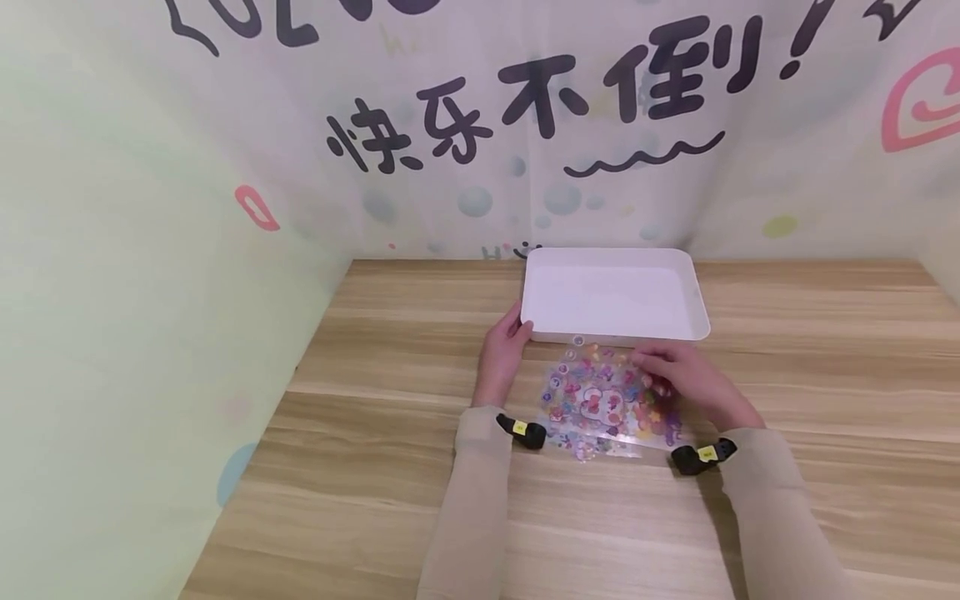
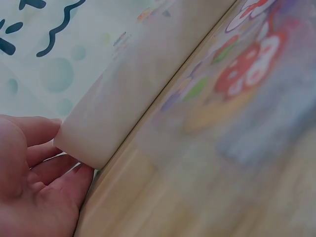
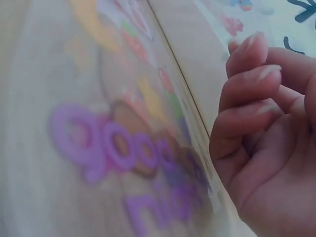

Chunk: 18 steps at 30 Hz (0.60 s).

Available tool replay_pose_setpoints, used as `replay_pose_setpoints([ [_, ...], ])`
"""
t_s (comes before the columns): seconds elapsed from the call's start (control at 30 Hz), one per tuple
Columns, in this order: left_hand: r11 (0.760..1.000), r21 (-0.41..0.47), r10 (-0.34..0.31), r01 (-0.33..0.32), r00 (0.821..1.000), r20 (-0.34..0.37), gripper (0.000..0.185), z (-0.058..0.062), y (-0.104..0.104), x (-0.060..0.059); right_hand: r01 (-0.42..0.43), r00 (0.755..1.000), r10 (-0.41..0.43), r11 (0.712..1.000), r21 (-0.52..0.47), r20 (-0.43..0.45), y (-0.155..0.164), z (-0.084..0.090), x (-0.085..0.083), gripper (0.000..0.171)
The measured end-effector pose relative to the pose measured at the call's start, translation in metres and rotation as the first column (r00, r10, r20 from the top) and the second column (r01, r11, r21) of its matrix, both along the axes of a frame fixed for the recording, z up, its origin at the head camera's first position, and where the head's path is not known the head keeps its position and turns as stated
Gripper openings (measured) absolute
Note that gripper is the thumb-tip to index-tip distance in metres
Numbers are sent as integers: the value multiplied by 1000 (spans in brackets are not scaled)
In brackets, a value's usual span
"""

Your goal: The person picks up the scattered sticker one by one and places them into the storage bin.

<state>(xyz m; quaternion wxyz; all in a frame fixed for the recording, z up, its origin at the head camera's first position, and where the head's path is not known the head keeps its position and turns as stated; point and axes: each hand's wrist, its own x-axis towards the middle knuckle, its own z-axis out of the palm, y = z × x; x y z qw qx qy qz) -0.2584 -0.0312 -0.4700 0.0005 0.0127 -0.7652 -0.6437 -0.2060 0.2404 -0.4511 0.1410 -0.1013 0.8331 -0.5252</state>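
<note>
White tray (image 1: 613, 293) stretches sideways lengthwise, left hand (image 1: 501, 353) gripping its corner, right hand (image 1: 692, 379) pinching a sticker sheet (image 1: 602, 403).

A tray (image 1: 611, 304) sits at the far side of a table (image 1: 360, 467), with a backdrop (image 1: 442, 212) directly behind it and a side panel (image 1: 127, 333) to the left, as a person's left hand (image 1: 501, 358) grips its near left corner. In front of the tray, between the forearms, is a sticker sheet (image 1: 600, 404), the right hand (image 1: 690, 379) at its far right corner. Wrist cameras (image 1: 534, 435) flank the sheet's near end, one on each wrist.
</note>
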Motion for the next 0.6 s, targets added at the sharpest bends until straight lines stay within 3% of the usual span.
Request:
replay_pose_setpoints([
  [0.27,1000,16,-6,6,1000,7,47,-2,1,3,110,991,-96,982,-154,93,1,1,6,44],
  [0.43,999,42,2,-2,1000,0,48,-3,0,2,163,979,-116,938,-305,165,-6,3,7,44],
  [0.6,999,53,10,-10,1000,-7,47,-3,-2,0,224,967,-167,919,-324,193,-13,5,5,45],
])
